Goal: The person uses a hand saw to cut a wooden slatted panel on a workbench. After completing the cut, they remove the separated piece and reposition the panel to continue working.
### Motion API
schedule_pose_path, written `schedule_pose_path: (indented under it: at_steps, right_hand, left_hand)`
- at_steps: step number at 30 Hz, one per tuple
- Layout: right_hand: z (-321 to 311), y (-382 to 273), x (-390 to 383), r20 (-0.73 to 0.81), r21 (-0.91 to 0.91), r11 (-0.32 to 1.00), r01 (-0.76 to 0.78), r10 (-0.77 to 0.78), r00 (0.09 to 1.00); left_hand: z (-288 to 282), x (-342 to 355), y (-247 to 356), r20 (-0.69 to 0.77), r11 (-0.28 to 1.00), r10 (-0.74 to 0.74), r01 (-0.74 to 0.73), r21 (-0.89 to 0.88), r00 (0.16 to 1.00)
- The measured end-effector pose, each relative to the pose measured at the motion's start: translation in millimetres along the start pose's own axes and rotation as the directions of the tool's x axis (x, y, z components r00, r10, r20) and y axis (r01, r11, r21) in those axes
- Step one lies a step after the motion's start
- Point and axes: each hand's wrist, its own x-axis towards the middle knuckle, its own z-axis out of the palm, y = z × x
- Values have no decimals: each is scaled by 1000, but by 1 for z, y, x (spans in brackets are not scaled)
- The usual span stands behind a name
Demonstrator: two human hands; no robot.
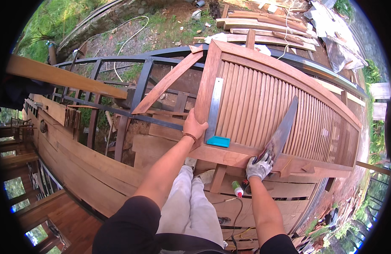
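Above a plank floor [284, 190], in front of white trousers [183, 207] and overlapping a dark metal railing [141, 86]: a large wooden shutter [242, 101]. Reddish brown all round the frame, bare-looking, with streaky grain on the wide side pieces. Curved along the far edge, tapering toward the right end, cut to a slanting joint at the far left corner. Filled inside the frame with many slim slats, set close together in a ribbed row, running from the near edge toward the far edge; lighter and browner than the frame, with shadow lines between. Dotted along the near edge with triangular wood scraps [285, 167].

Lying on the slats, close along the left frame piece: a square [213, 114] with a silver blade and a turquoise handle at the near end.

Gripped at the left frame piece, near the lower corner, by the bare left hand [194, 126], partly closed, with the thumb along the inner side and a dark bracelet at the wrist. Closed around the handle end of a saw [282, 129], at the near edge: the gloved right hand [260, 166]. Broad, grey and dark-stained in the saw blade, narrowing to a tip above the slats. Impossible to tell: blade touching the wood or just clear.
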Motion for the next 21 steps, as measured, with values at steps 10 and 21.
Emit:
schedule_pose_path:
  at_steps: [10,21]
  right_hand:
    - [-5,1,3,-28,9,1000,17,-17,999]
    - [-9,-5,4,-11,16,1000,0,0,1000]
  left_hand:
    - [-15,20,-33,299,965,5,74,-251,954]
    - [7,-4,-58,229,949,-9,80,-305,973]
